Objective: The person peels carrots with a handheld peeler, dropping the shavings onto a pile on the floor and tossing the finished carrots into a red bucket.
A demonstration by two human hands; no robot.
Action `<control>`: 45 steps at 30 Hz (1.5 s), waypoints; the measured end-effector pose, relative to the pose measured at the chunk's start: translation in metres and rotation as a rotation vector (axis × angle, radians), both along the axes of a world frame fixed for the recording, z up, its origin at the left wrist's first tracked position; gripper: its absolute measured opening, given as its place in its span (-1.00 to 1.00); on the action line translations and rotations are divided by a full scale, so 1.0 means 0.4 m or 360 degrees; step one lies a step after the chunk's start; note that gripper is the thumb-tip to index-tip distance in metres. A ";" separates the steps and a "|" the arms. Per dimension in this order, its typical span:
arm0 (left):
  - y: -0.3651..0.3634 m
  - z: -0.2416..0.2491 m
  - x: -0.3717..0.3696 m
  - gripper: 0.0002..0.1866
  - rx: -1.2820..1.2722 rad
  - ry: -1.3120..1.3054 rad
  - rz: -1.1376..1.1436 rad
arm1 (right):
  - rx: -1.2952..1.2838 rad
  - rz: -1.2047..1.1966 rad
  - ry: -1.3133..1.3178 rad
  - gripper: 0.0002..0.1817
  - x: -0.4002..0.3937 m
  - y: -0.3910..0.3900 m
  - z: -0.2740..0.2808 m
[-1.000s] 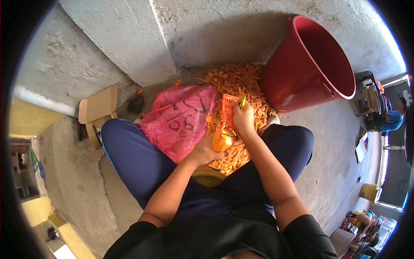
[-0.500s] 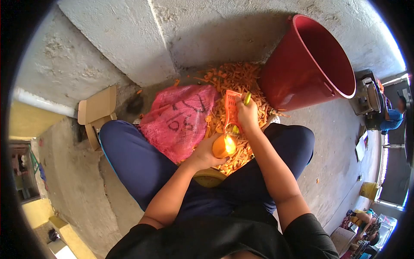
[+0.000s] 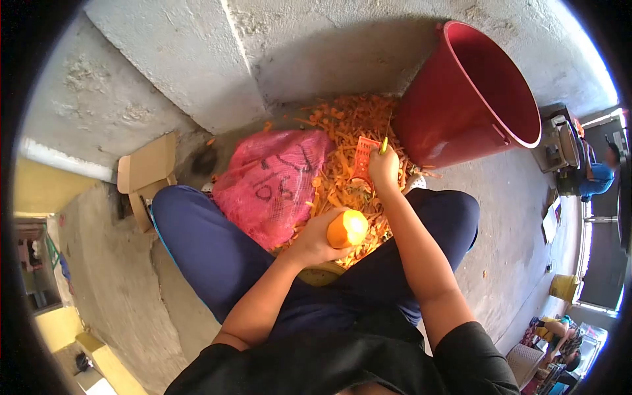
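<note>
My left hand (image 3: 317, 238) is wrapped round a thick, smooth orange vegetable (image 3: 347, 229), perhaps a large carrot, with its bright rounded end facing up. In my right hand (image 3: 384, 168) is a peeler-like tool (image 3: 364, 158) with an orange perforated plate and a yellow-green part above the fist. The tool is apart from the vegetable, farther out and to its right. Beneath both hands lies a heap of orange peelings (image 3: 342, 172). A pink mesh sack (image 3: 273, 181) with dark writing rests left of the heap. Part of a yellow container rim (image 3: 320, 272) shows below my left hand.
A tall red bucket (image 3: 454, 105) stands right of the peelings near the wall (image 3: 316, 56). An open cardboard box (image 3: 148, 171) is beyond my left knee. Two other people (image 3: 598, 172) are at the far right, by a yellow bucket (image 3: 563, 288) and other items.
My right hand and the tool have moved slightly up and right, away from the vegetable. My left hand has tilted the vegetable a little to the right.
</note>
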State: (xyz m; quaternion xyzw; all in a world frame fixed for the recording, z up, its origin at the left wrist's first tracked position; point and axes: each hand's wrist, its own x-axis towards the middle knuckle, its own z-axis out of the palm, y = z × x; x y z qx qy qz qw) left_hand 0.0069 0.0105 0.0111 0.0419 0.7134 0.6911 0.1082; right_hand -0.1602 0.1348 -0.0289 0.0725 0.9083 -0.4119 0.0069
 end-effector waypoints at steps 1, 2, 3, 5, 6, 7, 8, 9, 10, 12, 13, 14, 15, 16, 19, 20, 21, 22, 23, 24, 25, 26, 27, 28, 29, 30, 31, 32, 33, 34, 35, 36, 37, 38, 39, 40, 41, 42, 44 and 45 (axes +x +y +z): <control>-0.004 -0.004 -0.002 -0.35 -0.0016 0.0045 0.0055 | -0.0033 0.0018 0.0010 -0.73 0.001 -0.002 0.006; -0.010 -0.009 -0.001 -0.36 -0.0031 0.0085 0.0112 | -0.0066 0.0037 0.0016 -0.73 0.007 -0.003 0.010; -0.014 -0.015 0.002 -0.38 -0.0048 0.0120 0.0168 | -0.0101 0.0054 0.0017 -0.73 0.014 -0.006 0.018; -0.015 -0.033 -0.001 -0.36 0.0149 0.0037 0.0237 | -0.0173 0.0076 0.0078 -0.73 0.021 -0.009 0.029; -0.012 -0.037 -0.004 -0.35 0.0250 -0.0002 0.0269 | -0.0207 0.0084 0.0111 -0.74 0.023 -0.009 0.039; -0.007 -0.033 -0.006 -0.37 0.0423 -0.0034 0.0328 | -0.0188 0.0046 0.0064 -0.74 0.027 -0.012 0.062; -0.011 -0.037 -0.006 -0.36 0.0581 -0.0154 0.0288 | -0.0210 0.0039 0.0058 -0.73 0.022 -0.006 0.058; -0.019 -0.045 -0.005 -0.35 0.0737 -0.0273 0.0251 | -0.0235 0.0037 0.0052 -0.73 0.016 0.001 0.055; -0.024 -0.050 -0.004 -0.33 0.0890 -0.0391 0.0213 | -0.0263 0.0035 0.0045 -0.73 0.011 0.008 0.054; -0.022 -0.052 -0.001 -0.33 0.1281 -0.0484 0.0168 | -0.0312 0.0030 0.0017 -0.74 0.005 0.020 0.052; -0.020 -0.051 -0.001 -0.31 0.1478 -0.0533 0.0139 | -0.0361 0.0033 0.0010 -0.74 0.003 0.026 0.046; -0.021 -0.050 -0.002 -0.31 0.1632 -0.0583 0.0106 | -0.0409 0.0035 0.0002 -0.75 0.001 0.033 0.037; -0.022 -0.046 -0.003 -0.30 0.1785 -0.0634 0.0070 | -0.0413 0.0028 -0.0024 -0.75 -0.002 0.039 0.025; -0.022 -0.042 -0.006 -0.28 0.1938 -0.0687 0.0032 | -0.0376 0.0061 -0.0039 -0.74 -0.004 0.049 0.005; -0.007 -0.038 -0.012 -0.31 0.1700 -0.0766 0.0179 | -0.0084 0.0156 -0.0135 -0.74 0.006 0.073 -0.013; -0.001 -0.042 -0.014 -0.31 0.1563 -0.0804 0.0230 | 0.0134 0.0228 -0.0140 -0.75 0.014 0.084 -0.022; -0.003 -0.058 -0.023 -0.34 0.1396 -0.0981 0.0279 | 0.0354 0.0296 -0.0145 -0.76 0.023 0.099 -0.042; 0.001 -0.070 -0.036 -0.36 0.1165 -0.1089 0.0294 | 0.0575 0.0360 -0.0150 -0.77 0.030 0.115 -0.064; 0.006 -0.079 -0.047 -0.38 0.0930 -0.1191 0.0313 | 0.0717 0.0521 -0.0338 -0.76 0.037 0.134 -0.085; 0.010 -0.082 -0.056 -0.40 0.0692 -0.1288 0.0335 | 0.0857 0.0685 -0.0531 -0.75 0.046 0.155 -0.118; 0.025 -0.070 -0.076 -0.48 0.0770 -0.1317 0.0291 | 0.0947 0.0868 -0.0601 -0.75 0.042 0.201 -0.271; 0.043 -0.067 -0.110 -0.52 0.0789 -0.1301 0.0136 | 0.1050 0.0978 -0.0689 -0.73 0.054 0.206 -0.288; 0.063 -0.061 -0.155 -0.56 0.0804 -0.1284 -0.0021 | 0.1149 0.1094 -0.0771 -0.72 0.067 0.210 -0.303; 0.097 -0.024 -0.222 -0.61 0.0925 -0.1180 -0.0108 | 0.0777 0.0903 -0.0600 -0.72 0.097 0.223 -0.309; 0.138 -0.007 -0.311 -0.61 0.0866 -0.0981 -0.0177 | 0.1015 0.1273 -0.0571 -0.72 0.083 0.224 -0.333; 0.177 0.101 -0.383 -0.60 0.0888 -0.0741 -0.0232 | 0.1255 0.1643 -0.0543 -0.72 0.071 0.225 -0.355; 0.225 0.212 -0.441 -0.57 0.1137 -0.0675 -0.0232 | 0.1196 0.1503 -0.0530 -0.73 0.070 0.227 -0.359; 0.259 0.253 -0.537 -0.53 0.1107 -0.0385 -0.0428 | 0.1129 0.1364 -0.0512 -0.74 0.069 0.229 -0.362; 0.274 0.333 -0.585 -0.51 0.0979 -0.0436 -0.0430 | 0.1062 0.1292 -0.0450 -0.74 0.060 0.230 -0.386; 0.283 0.414 -0.577 -0.43 0.0853 -0.0146 -0.0305 | 0.1086 0.1386 -0.0359 -0.75 0.056 0.208 -0.320; 0.276 0.461 -0.565 -0.35 0.0643 -0.0074 -0.0164 | 0.1111 0.1477 -0.0263 -0.76 0.054 0.183 -0.245; 0.255 0.457 -0.571 -0.29 0.0489 0.0073 -0.0173 | 0.0807 0.1447 -0.0322 -0.76 0.040 0.173 -0.197; 0.223 0.439 -0.562 -0.34 0.0316 0.0114 -0.0149 | 0.0505 0.1411 -0.0380 -0.76 0.019 0.176 -0.169; 0.181 0.410 -0.548 -0.38 0.0144 0.0156 -0.0122 | 0.0207 0.1371 -0.0437 -0.77 -0.001 0.182 -0.137; 0.124 0.364 -0.535 -0.44 -0.0017 0.0020 -0.0137 | 0.0075 0.0993 -0.0491 -0.77 -0.016 0.187 -0.090; 0.057 0.297 -0.517 -0.49 -0.0176 -0.0125 -0.0153 | -0.0056 0.0613 -0.0549 -0.77 -0.021 0.195 -0.034; -0.017 0.212 -0.495 -0.59 -0.0364 -0.0295 -0.0077 | 0.0029 0.0579 -0.0479 -0.76 -0.020 0.203 0.042; -0.095 0.134 -0.451 -0.62 -0.0607 -0.0423 0.0034 | 0.0111 0.0549 -0.0405 -0.76 -0.024 0.209 0.107; -0.285 -0.068 -0.344 -0.64 -0.1644 -0.0119 0.0149 | 0.0051 0.0615 -0.0256 -0.75 -0.048 0.230 0.151; -0.404 -0.202 -0.293 -0.64 -0.1981 -0.0209 -0.0074 | -0.0001 0.0698 -0.0219 -0.74 -0.060 0.236 0.176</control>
